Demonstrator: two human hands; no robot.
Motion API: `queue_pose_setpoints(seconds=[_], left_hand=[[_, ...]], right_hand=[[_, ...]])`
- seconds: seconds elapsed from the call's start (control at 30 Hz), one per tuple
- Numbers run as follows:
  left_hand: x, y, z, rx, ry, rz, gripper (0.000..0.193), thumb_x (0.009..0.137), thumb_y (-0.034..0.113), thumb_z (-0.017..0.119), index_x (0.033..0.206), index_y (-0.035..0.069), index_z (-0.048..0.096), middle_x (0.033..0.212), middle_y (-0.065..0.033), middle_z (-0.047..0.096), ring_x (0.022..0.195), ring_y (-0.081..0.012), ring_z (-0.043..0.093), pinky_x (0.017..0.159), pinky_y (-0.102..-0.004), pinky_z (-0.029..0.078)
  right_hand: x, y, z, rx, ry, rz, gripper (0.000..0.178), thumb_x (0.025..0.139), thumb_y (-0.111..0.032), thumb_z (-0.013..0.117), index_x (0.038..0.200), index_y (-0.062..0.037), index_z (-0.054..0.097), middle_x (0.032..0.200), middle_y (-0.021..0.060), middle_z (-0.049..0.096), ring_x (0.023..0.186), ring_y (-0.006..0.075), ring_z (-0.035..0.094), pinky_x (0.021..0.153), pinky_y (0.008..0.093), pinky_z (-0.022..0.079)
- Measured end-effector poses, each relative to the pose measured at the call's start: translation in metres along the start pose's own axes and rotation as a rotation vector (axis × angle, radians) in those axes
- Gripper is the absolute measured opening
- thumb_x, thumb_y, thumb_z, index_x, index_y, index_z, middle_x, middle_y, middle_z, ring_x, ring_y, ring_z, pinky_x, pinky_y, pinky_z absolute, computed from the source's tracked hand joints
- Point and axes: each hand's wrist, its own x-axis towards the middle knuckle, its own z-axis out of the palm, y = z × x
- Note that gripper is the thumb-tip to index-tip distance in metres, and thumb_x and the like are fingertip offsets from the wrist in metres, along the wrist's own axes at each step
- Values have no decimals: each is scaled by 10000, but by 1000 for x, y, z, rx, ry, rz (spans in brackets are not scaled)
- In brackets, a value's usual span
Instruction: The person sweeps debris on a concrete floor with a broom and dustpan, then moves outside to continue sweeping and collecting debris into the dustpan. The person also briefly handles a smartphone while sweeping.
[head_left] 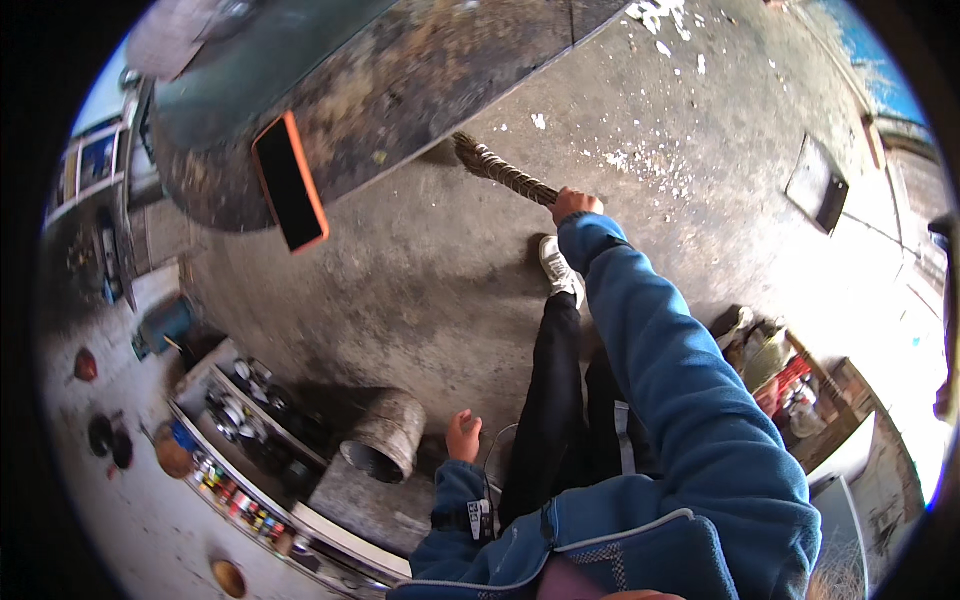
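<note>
My right hand is closed round the lower end of a short straw broom, which has a light cord wound along it. The broom slants away to the left, its far end beside the edge of a worn table. Low by my left side, my left hand holds nothing, its fingers loosely bent and apart. White scraps lie scattered on the concrete floor to the right of the broom.
A dustpan-like metal piece rests on the floor at right. An orange-cased phone lies at the table's edge. Near my left hand is a grimy cylinder, beside a shelf of jars and pots. Filled bags stand at right.
</note>
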Motion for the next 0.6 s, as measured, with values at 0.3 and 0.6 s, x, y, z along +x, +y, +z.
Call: queue_pose_setpoints(seconds=[0.3,0.6], left_hand=[[66,88,-56,122,-140,118,316,757,161,616,1020,20,510,1005,-110,573,932,-198,547,793,-292,423],[76,236,-41,213,-142,453,330,756,78,569,1071,20,490,1006,-113,561,948,-202,525,829,-311,399]], right_hand=[[-56,229,-5,43,-39,529,579,773,-552,431,1094,-74,487,965,175,591,914,351,559,799,457,413],[-106,210,8,169,-14,420,478,777,-501,466,974,-66,489,817,178,614,768,349,596,686,444,456]])
